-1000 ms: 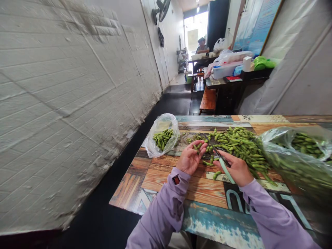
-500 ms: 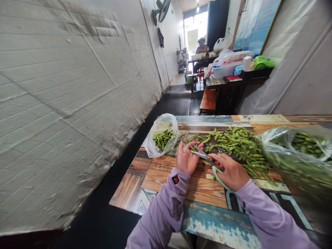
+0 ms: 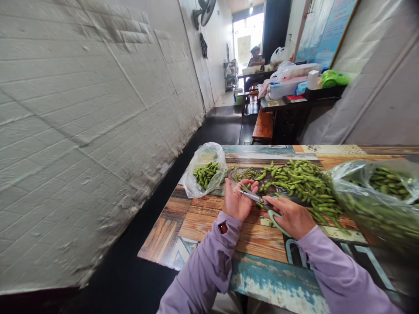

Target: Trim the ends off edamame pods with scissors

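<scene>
Jutting from the right hand, scissors overlie the left hand.

Backlit: far doorway blown out, ceiling bulb lit, glare on dark floor. Scissors fairly crisp; right-hand bag smears toward frame edge. Wide-angle stretch at the sides.

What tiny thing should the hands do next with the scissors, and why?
Perhaps gently close the scissors for a careful snip at the green pod. The right hand holds them with the blades, which look slightly parted, over the upturned left hand, where the pod lies. Go slowly, because bare skin is very close.
</scene>
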`<state>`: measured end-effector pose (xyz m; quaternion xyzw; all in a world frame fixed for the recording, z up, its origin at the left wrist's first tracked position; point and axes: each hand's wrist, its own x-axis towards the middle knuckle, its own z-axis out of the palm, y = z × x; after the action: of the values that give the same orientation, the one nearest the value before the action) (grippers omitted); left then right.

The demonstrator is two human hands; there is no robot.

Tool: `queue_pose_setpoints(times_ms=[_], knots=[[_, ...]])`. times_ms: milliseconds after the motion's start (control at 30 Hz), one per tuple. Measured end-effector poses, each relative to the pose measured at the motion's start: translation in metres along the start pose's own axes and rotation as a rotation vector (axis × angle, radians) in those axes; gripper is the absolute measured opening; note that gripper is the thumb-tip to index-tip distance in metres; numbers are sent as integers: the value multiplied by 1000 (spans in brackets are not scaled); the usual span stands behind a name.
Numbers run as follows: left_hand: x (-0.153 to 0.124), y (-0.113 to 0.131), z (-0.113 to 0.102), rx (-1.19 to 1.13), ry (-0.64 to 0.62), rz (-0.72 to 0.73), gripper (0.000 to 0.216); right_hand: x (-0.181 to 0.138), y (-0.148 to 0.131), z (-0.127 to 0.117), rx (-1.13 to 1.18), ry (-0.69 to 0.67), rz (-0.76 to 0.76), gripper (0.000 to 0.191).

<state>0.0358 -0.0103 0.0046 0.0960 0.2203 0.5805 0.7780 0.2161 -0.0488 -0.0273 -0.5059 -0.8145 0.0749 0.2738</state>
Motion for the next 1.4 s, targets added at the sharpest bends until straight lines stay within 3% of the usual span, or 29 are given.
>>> queue_pose_setpoints(times_ms=[233,433,633,933,1400], knots=[[-1,2,1,50,-13,2,56,2,4,2,133,27,-14,41],[1,2,-1,189,14,-31,27,4,10,0,319,45,169,42],[2,1,-1,464,40,62,35,3,16,2,423,10,253,47],[2,1,-2,687,97,225,38,4,10,-3,365,35,198,44],[0,1,0,922,-46,292,29,5,2,-10,308,51,146,47]])
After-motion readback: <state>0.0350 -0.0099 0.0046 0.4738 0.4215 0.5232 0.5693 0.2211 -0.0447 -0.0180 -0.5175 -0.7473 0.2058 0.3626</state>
